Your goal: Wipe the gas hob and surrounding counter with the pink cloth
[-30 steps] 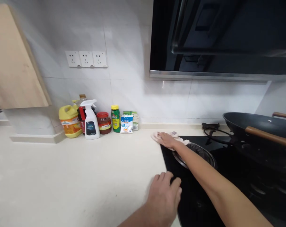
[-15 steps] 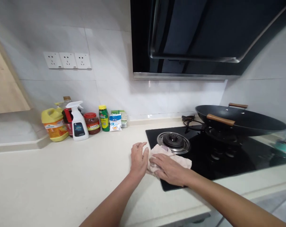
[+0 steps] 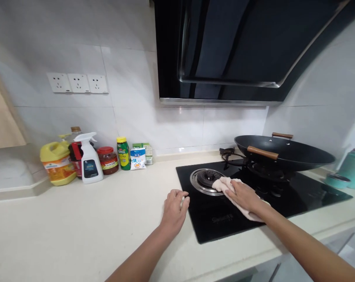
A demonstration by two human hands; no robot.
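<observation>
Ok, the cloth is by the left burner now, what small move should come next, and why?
Probably sweep the cloth toward the near edge of the black hob. The right hand presses it flat beside the burner ring, and the glass in front looks unwiped. The left hand rests on the counter at the hob's edge.

Two bare forearms are seen, one entering from the bottom edge and one from the lower right corner. No sleeve, cuff or glove is worn on either; the arms are uncovered as far as they are shown. The left hand (image 3: pixel 173 208) and the right hand (image 3: pixel 244 194) are both bare, with no ring, watch, bracelet or strap to be made out at fingers or wrists. The fingernails are too small to be judged. Nothing else of the person is shown.
</observation>
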